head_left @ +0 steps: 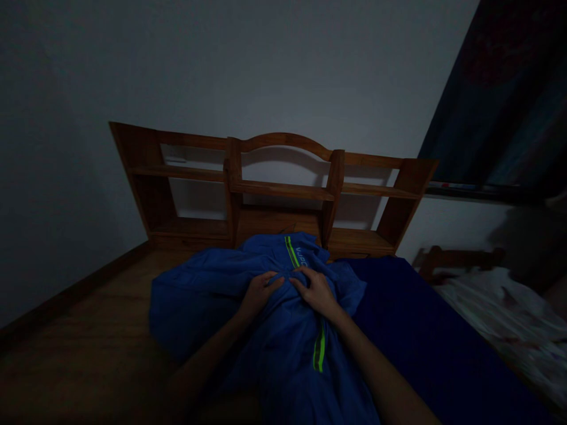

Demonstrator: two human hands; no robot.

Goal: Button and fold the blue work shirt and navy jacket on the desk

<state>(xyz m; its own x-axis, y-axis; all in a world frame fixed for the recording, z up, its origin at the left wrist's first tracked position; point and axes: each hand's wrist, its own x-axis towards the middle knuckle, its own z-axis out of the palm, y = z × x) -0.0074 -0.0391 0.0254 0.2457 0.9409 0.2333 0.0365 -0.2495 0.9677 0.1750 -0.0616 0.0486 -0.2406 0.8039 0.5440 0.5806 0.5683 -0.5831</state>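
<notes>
A crumpled blue garment of thin, slightly sheeny synthetic cloth (266, 307), trimmed with glossy neon-green stripes (319, 348), lies on a bare brown wooden bed platform (88, 330) with a smooth, dull finish. Behind it, a shelved headboard of warm-toned varnished wood (274, 189) against a matt painted wall (221, 65). Alongside, a dark navy matt fabric sheet (420, 330) and pale rumpled cloth (500, 319).

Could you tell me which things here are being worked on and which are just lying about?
In hand: blue garment with green stripes, gripped by left hand and right hand.

Lying about: wooden headboard shelf, dark blue mattress, pale bedding, dark curtain.
</notes>
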